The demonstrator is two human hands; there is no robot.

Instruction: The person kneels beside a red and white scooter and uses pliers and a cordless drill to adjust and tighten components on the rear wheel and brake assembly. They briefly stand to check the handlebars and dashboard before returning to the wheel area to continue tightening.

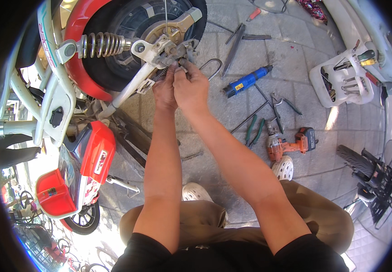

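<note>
My left hand (165, 91) and my right hand (193, 87) meet at the metal brake linkage (172, 56) beside the wheel hub. The fingertips of both pinch at its lower end; the exact small part between them is mostly hidden. Near my left fingers a thin coil spring (161, 74) runs along the white swingarm (131, 85). Behind the linkage is the scooter's rear wheel (121, 27), with a bronze-coloured hub plate (177, 29) and a red fender (77, 73). A chrome shock absorber spring (102, 45) joins the frame on the left.
On the paving lie a blue power tool (248, 81), an orange cordless impact wrench (286, 146), green-handled pliers (255, 131), black pliers (277, 114) and flat metal bars (233, 51). A white tool container (342, 78) stands right. A red-and-white scooter (80, 183) stands lower left.
</note>
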